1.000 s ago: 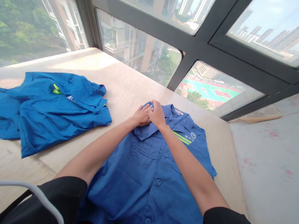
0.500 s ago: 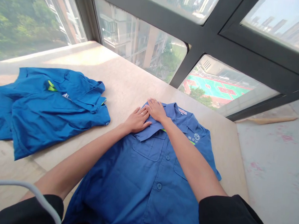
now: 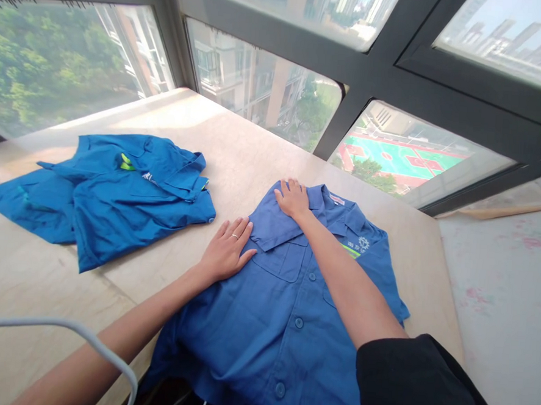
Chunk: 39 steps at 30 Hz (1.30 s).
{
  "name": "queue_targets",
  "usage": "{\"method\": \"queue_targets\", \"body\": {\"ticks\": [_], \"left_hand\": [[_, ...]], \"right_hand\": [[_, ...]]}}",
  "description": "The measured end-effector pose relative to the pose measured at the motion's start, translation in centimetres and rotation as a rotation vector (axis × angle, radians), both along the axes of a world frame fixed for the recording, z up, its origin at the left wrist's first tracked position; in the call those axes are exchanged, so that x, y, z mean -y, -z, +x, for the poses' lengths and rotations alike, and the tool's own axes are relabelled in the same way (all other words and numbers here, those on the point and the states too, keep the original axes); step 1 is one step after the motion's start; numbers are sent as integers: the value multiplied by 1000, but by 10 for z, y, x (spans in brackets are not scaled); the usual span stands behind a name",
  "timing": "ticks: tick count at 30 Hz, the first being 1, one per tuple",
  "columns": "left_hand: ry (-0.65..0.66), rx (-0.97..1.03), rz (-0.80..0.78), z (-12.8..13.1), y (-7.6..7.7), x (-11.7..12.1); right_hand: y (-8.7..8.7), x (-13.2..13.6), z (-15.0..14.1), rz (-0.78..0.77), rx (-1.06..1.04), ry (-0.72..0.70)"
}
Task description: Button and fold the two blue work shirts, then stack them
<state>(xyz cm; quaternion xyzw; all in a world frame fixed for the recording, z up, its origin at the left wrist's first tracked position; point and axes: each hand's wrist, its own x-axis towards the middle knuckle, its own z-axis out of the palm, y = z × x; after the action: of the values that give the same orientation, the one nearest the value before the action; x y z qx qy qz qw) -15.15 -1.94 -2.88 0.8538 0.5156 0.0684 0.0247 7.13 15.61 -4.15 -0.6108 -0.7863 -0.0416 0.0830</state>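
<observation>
A blue work shirt [image 3: 272, 325] lies front up before me, buttons down its middle, with a neon stripe and a white gear logo on the chest. Its sleeve on the left is folded inward across the chest. My right hand [image 3: 293, 198] rests flat on that folded sleeve near the shoulder, fingers stretched out. Lower down, my left hand [image 3: 226, 248], with a ring on one finger, lies flat along the shirt's left edge, fingers extended and thumb apart. Neither hand grips the cloth.
A second blue garment [image 3: 137, 206] lies loosely folded to the left on the pale stone sill [image 3: 237, 151]. Grey window frames [image 3: 280, 50] border the far side. A white cable [image 3: 74, 328] crosses the lower left. Floral wallpaper [image 3: 503, 290] is at the right.
Both hands were together at the shoulder, gathering the sleeve. The sleeve now lies flatter. My left hand has slid down and left along the shirt's edge; my right stays near the shoulder.
</observation>
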Motion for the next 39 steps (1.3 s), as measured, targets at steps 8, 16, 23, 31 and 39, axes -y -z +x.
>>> {"method": "queue_targets", "body": {"ticks": [8,16,23,31,39], "left_hand": [[-176,51,43,1,2,16],[-205,128,29,1,0,12],[-297,273,42,3,-9,-4],[-338,414,-36,-15,-18,-39],[-453,478,17,-5,-9,-36]], "right_hand": [[-15,14,-11,142,37,54],[-25,75,-59,106,-46,-244],[-23,107,-62,-2,-157,-274],[-18,115,-21,-68,-151,-215],[-6,125,-12,-62,-97,-215]]}}
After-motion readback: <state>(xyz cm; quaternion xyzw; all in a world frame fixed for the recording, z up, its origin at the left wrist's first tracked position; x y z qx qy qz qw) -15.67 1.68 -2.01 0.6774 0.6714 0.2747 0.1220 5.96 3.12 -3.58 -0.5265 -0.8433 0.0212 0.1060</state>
